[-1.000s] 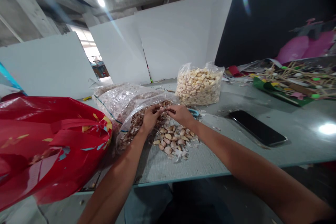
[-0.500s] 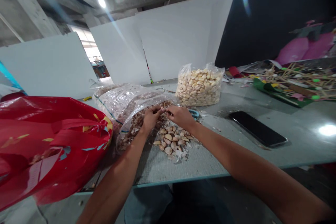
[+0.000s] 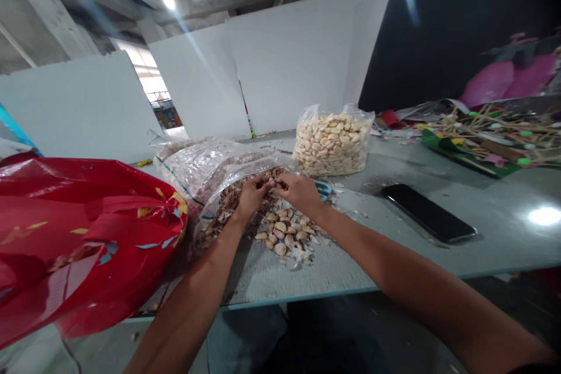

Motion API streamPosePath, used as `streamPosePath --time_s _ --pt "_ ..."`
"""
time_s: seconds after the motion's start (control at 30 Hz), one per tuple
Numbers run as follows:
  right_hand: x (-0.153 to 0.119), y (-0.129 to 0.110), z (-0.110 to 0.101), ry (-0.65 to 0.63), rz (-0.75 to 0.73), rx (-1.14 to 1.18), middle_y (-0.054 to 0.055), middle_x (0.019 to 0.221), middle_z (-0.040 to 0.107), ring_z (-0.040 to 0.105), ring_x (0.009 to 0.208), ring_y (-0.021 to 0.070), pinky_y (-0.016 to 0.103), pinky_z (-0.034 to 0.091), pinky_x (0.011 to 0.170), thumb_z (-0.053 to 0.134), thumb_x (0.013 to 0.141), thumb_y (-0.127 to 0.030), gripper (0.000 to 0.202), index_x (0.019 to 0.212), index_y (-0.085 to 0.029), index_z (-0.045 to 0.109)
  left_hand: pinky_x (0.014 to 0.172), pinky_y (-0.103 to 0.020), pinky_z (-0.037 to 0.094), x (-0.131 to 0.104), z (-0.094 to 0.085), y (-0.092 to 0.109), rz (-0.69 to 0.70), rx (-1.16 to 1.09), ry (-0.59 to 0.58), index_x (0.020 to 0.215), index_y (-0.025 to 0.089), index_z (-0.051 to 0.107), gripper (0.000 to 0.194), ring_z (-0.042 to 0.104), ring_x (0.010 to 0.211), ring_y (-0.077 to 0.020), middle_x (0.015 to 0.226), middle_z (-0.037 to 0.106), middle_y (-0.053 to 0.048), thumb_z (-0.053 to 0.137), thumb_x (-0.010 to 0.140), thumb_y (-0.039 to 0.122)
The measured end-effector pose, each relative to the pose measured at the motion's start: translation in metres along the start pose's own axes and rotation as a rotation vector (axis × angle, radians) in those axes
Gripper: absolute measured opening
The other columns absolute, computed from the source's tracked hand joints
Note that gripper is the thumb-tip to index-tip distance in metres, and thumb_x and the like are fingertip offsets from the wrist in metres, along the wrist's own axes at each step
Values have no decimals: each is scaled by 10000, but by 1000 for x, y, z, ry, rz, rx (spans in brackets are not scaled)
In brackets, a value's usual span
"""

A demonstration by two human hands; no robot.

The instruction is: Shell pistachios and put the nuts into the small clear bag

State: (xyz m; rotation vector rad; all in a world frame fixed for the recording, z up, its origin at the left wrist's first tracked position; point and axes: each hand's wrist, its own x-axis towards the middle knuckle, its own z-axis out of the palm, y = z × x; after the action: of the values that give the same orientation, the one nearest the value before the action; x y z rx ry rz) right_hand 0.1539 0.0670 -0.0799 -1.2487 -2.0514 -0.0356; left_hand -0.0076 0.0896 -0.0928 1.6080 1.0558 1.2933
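Observation:
My left hand (image 3: 254, 194) and my right hand (image 3: 299, 191) meet fingertip to fingertip over the mouth of a clear plastic bag. Both are closed in a pinch around a small garlic clove (image 3: 272, 183), mostly hidden by the fingers. Inside that bag lie brown papery garlic skins (image 3: 225, 210). Just below my hands, unpeeled garlic cloves (image 3: 284, 232) are heaped on the table with loose skin around them. Behind my right hand stands a clear bag of peeled garlic cloves (image 3: 333, 143). Blue-handled scissors (image 3: 323, 189) lie partly covered beside my right wrist.
A large red plastic bag (image 3: 100, 234) bulges at the left, next to the clear skin-filled bag (image 3: 201, 160). On the right lies a black phone (image 3: 427, 212). Sticks and coloured scraps (image 3: 495, 134) clutter the far right. White panels (image 3: 298, 70) rise behind the table (image 3: 302, 283).
Both hands stay over the bag mouth, with only slight finger movement around the clove. The whole view has shifted slightly.

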Motion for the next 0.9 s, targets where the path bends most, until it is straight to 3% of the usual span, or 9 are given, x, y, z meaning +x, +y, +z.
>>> streamPosePath --time_s 0.23,0.47,0.6,0.7,0.9 --pt "3 6 1 38 45 226 7 794 700 607 690 150 226 378 615 530 817 -298 175 902 -221 662 433 -188 317 -1 3 5 -8 -88 12 883 101 641 438 400 436 -47 595 539 39 739 632 447" --pt "7 12 -1 81 -23 57 17 819 710 622 731 177 247 375 617 541 806 -286 165 898 -227 665 432 -183 314 0 2 3 -24 -49 -75 902 109 631 394 406 451 -51 611 536 38 727 663 407" --pt "11 26 -6 168 51 53 11 759 694 614 680 160 237 380 618 524 801 -265 169 897 -213 653 420 -185 329 -1 0 4 20 90 -117 846 118 645 343 421 446 -61 593 545 31 734 647 382" --pt "12 38 -10 212 113 120 11 736 681 604 655 145 225 382 612 514 813 -271 185 914 -196 649 406 -195 353 0 -3 2 10 123 -71 833 123 640 330 446 419 -67 605 571 23 740 634 366" --pt "11 40 -2 134 111 197 31 740 681 611 684 158 237 391 623 528 829 -294 166 830 -177 645 393 -192 362 6 -4 -5 -24 -88 78 901 131 639 364 470 403 -66 620 590 25 722 647 378"
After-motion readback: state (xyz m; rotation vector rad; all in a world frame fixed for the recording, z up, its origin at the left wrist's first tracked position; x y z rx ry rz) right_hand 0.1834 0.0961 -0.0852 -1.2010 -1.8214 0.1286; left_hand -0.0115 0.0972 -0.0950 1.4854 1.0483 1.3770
